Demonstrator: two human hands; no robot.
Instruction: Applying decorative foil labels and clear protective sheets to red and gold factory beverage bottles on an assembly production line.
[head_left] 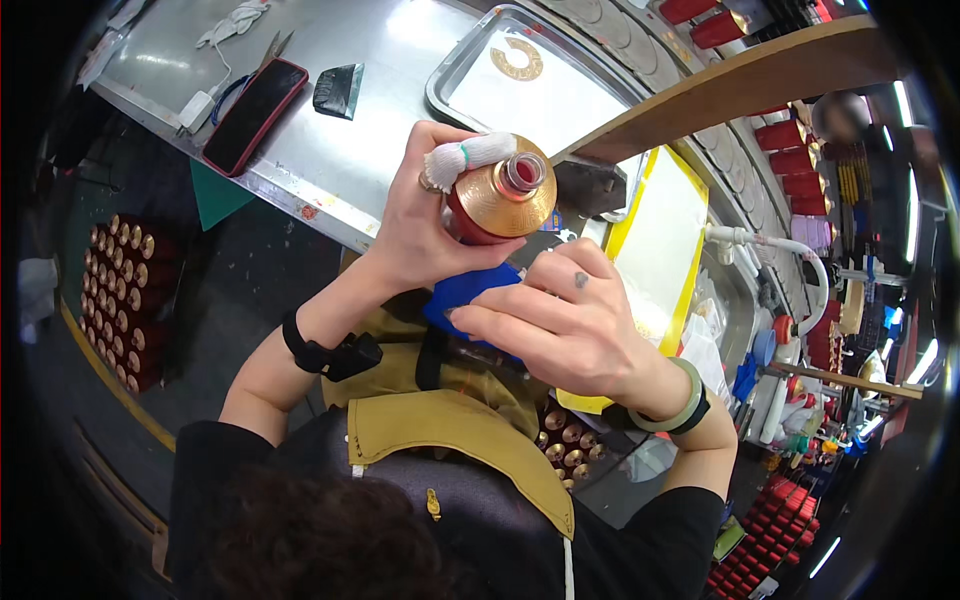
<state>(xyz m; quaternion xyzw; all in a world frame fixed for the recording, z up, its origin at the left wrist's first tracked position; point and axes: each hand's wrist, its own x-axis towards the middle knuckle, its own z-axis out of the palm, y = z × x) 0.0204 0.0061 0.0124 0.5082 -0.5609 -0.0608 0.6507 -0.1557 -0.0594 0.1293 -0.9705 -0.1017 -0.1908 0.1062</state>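
Observation:
My left hand [412,215] is wrapped round a red bottle with a gold, patterned shoulder [507,205], its uncapped glass neck tipped up toward me. A white fabric sleeve [480,152] covers one finger of that hand and lies against the shoulder. Just below and to the right, my right hand [560,320] is closed, its fingers curled over a blue cloth [462,292]. The fingertips on the cloth are partly hidden. Both hands are above my lap, at the near edge of the metal table [385,130].
On the table lie a phone [255,117], scissors [278,48] and a dark pouch [338,90]. A metal tray [440,92] holds a gold ring-shaped piece [516,60]. A dark block [590,188] sits below a wooden bar [720,85]. Bottles [125,290] stand grouped at left.

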